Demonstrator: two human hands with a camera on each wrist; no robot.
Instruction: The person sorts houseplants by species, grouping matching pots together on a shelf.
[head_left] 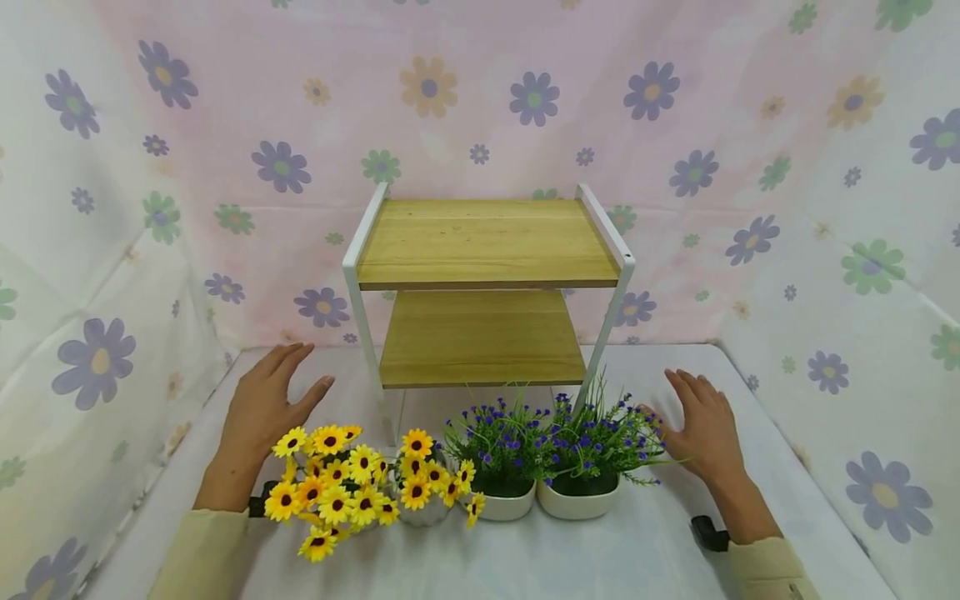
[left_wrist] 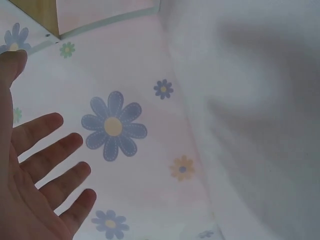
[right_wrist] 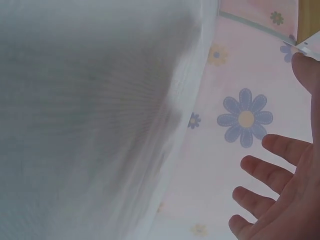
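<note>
My left hand (head_left: 262, 408) is held over the left side of the table, fingers extended and thumb spread, holding nothing. Close to its wrist stand yellow artificial sunflowers (head_left: 335, 492), with a second, smaller sunflower bunch (head_left: 420, 471) in a pale pot beside them. My right hand (head_left: 701, 429) is at the right, fingers apart and holding nothing. Nearest to it is a potted plant with purple flowers (head_left: 592, 450) in a white oval pot; a matching purple plant (head_left: 498, 450) stands to its left. In the wrist views, the left hand (left_wrist: 37, 175) and right hand (right_wrist: 285, 185) show spread fingers.
Behind the pots stands a two-tier shelf with wooden boards (head_left: 487, 242) and a white frame (head_left: 363, 225). A white cloth covers the table (head_left: 525, 558). Flower-printed fabric (head_left: 480, 92) hangs at the back and along both sides.
</note>
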